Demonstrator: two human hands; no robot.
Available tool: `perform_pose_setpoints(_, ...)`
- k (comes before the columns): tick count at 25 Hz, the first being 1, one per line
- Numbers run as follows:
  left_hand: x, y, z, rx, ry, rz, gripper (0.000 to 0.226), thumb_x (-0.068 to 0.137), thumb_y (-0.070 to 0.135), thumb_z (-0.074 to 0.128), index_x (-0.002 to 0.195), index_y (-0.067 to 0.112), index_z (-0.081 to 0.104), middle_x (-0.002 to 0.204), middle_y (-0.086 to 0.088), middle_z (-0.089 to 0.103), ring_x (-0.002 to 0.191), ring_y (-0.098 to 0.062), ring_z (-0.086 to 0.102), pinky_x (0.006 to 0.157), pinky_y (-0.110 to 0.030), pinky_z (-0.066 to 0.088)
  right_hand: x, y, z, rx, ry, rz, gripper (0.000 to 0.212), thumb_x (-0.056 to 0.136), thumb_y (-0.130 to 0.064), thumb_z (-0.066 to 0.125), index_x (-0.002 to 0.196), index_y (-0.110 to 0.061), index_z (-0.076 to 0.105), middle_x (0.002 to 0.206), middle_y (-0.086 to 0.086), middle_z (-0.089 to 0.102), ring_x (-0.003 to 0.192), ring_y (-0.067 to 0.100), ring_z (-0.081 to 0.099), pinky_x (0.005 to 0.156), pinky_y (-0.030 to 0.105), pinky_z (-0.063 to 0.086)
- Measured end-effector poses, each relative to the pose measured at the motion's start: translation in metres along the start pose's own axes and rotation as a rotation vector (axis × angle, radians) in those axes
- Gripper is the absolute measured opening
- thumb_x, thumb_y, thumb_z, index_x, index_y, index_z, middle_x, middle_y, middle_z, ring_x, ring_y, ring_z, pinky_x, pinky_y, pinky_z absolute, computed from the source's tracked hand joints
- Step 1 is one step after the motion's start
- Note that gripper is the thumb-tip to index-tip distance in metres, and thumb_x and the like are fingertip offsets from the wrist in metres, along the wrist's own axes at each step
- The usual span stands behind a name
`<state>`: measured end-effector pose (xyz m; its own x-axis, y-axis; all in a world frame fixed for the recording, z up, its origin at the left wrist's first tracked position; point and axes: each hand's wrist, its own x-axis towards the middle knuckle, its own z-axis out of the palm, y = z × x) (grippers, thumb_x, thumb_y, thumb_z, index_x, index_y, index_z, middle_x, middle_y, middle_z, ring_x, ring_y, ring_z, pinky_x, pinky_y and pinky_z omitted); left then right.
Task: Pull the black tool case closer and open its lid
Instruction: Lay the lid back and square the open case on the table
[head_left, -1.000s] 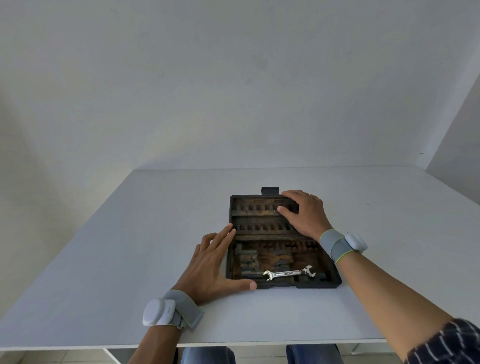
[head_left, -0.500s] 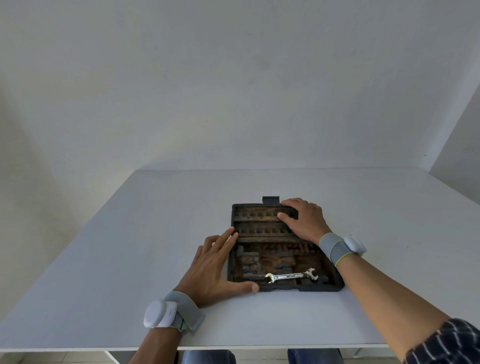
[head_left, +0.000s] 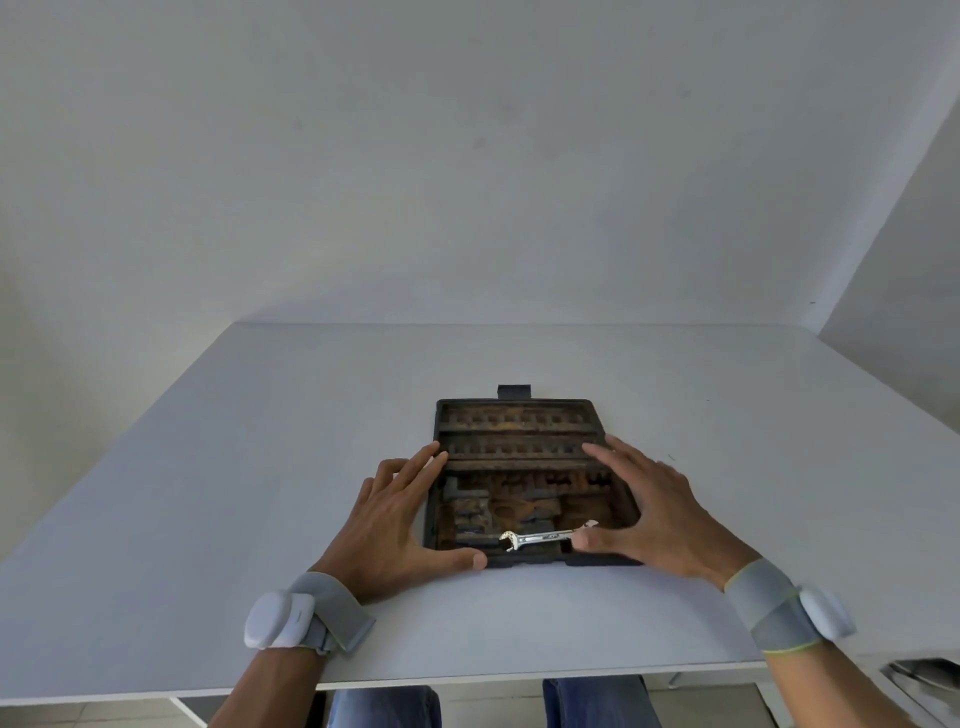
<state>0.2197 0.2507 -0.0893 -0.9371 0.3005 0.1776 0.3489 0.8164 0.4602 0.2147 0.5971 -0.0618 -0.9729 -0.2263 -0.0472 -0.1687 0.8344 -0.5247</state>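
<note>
Case: a black moulded plastic tool case (head_left: 524, 467) lies flat on the white table (head_left: 208, 467), near the edge closest to the person and about in the middle of it from side to side. Its slotted inside faces up, with rows of small sockets toward the far end and rusty-brown stains across the recesses.

Latch: a small black tab (head_left: 514, 391) sticks out from the middle of the case's far edge.

Spanner: a shiny silver open-ended spanner (head_left: 545, 537) rests in the near part of the case, lying roughly crosswise.

Left hand: the left hand (head_left: 397, 519) lies flat on the table against the case's left side, fingers spread and pointing away, thumb stretched along the near left corner. It is splayed, clasping nothing.

Right hand: the right hand (head_left: 654, 512) sits over the case's right side, fingers spread and extended along the right rim, thumb reaching in beside the spanner's right end. I cannot tell whether the thumb touches the spanner. The hand is wide apart, with nothing clasped in it.

Wrists: each wrist carries a grey fabric band (head_left: 332, 608) with a white oval plastic pod on it.

Person: blue denim knees (head_left: 384, 706) show below the table's near edge.
</note>
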Motion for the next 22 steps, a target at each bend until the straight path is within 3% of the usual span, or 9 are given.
perform_pose_setpoints(4, 0.000, 0.000, 0.000, -0.017, 0.001, 0.002, 0.128, 0.065, 0.097, 0.060, 0.167, 0.033, 0.016, 0.173, 0.021, 0.008, 0.148, -0.005, 0.015, 0.121, -0.037, 0.023, -0.014, 0.006, 0.011, -0.051, -0.095, -0.019, 0.141, 0.043, -0.101, 0.071, 0.161, -0.059, 0.005, 0.175, -0.024, -0.016, 0.164, 0.022, -0.003, 0.133, 0.050, 0.003)
perform_pose_setpoints(9, 0.004, -0.001, -0.001, -0.094, 0.014, -0.023, 0.126, 0.064, 0.095, 0.066, 0.166, 0.036, 0.020, 0.170, 0.025, 0.013, 0.144, 0.001, 0.018, 0.115, -0.031, 0.023, -0.006, 0.006, 0.013, -0.032, -0.012, -0.021, 0.135, 0.046, -0.102, 0.068, 0.160, -0.058, 0.012, 0.176, -0.024, -0.008, 0.162, 0.024, 0.004, 0.132, 0.048, 0.008)
perform_pose_setpoints(14, 0.019, -0.007, -0.004, -0.167, -0.062, -0.090, 0.129, 0.064, 0.093, 0.068, 0.167, 0.034, 0.016, 0.172, 0.020, 0.015, 0.145, -0.005, 0.017, 0.122, -0.043, 0.026, 0.009, 0.003, 0.010, -0.020, -0.019, -0.006, 0.135, 0.046, -0.102, 0.069, 0.160, -0.058, 0.012, 0.176, -0.024, -0.007, 0.163, 0.027, 0.002, 0.132, 0.047, 0.007)
perform_pose_setpoints(22, 0.049, -0.018, -0.009, -0.140, -0.087, -0.143, 0.135, 0.053, 0.104, 0.055, 0.165, 0.038, 0.018, 0.170, 0.013, 0.024, 0.139, -0.012, 0.024, 0.118, -0.049, 0.024, 0.033, -0.003, 0.005, -0.043, 0.006, -0.010, 0.132, 0.050, -0.098, 0.070, 0.162, -0.054, 0.015, 0.178, -0.017, -0.003, 0.162, 0.024, 0.011, 0.131, 0.048, 0.006)
